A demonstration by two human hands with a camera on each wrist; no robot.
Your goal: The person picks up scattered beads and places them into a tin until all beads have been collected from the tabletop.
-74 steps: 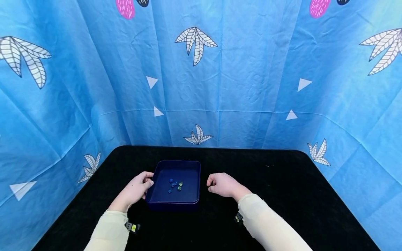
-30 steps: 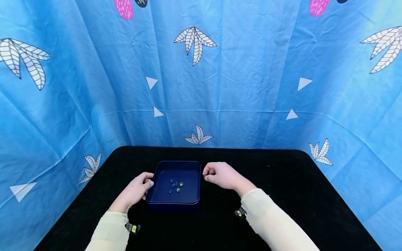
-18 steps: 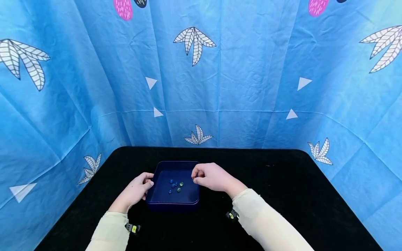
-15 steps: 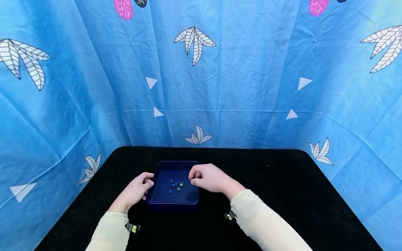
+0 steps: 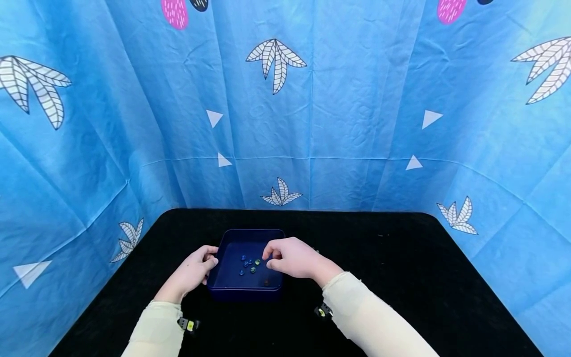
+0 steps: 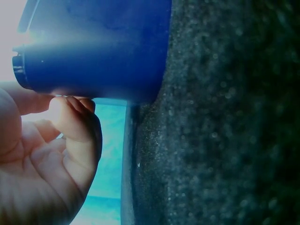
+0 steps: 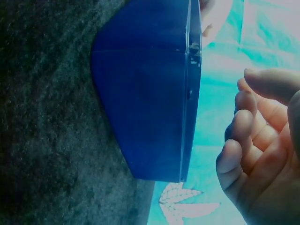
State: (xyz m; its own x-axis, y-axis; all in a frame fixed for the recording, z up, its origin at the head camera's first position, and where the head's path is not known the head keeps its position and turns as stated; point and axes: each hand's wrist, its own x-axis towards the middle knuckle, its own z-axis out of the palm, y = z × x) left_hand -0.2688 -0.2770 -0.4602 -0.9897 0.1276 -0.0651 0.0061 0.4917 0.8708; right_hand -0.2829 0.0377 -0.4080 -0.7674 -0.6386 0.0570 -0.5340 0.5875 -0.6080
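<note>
A dark blue square box, open on top, stands on the black tabletop. Inside lie several blue marbles, two green marbles and a reddish-brown marble near the front right corner. My left hand holds the box at its left wall; in the left wrist view its curled fingers touch the outer side. Over the box's right edge hovers my right hand, fingers loosely bent, thumb and index finger apart. Nothing shows between them in the right wrist view, where the hand is clear of the wall.
Black cloth covers the table. A blue patterned curtain encloses its back and sides. Small pale specks lie on the cloth at the right. Each sleeve carries a small black wrist device.
My right hand has moved left over the box and let go of the reddish-brown marble, which now lies at the front right inside. The left hand has stayed in place.
</note>
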